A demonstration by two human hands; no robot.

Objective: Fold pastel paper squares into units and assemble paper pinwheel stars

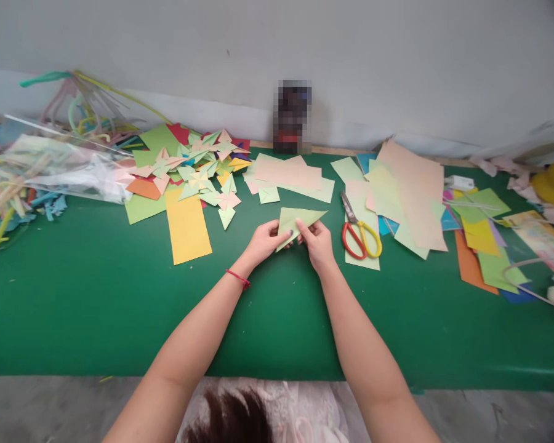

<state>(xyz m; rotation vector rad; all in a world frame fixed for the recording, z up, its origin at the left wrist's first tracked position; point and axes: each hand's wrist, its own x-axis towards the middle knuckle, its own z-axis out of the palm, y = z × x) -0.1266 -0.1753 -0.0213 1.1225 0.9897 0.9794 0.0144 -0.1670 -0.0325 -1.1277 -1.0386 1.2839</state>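
Observation:
Between my two hands is a light green sheet of paper (pixel 300 218), folded over into a roughly triangular shape and held just above the table. My left hand (pixel 266 241) pinches its lower left side, thumb on top. On the right side, my right hand (pixel 317 243) grips the lower edge, its thumb pressed on the fold. Some fingertips are hidden beneath the paper. To the right of my hands lie scissors (pixel 361 239) with one red and one yellow handle, resting on a pale green paper strip (pixel 363 263).
Folded paper pieces (pixel 203 175) are heaped at the back left beside a yellow sheet (pixel 188 227). Pink sheets (pixel 289 172) lie behind my hands, larger ones (pixel 420 191) to the right. Paper strips and plastic (pixel 74 166) fill the far left. A white cable (pixel 526 261) crosses the right edge.

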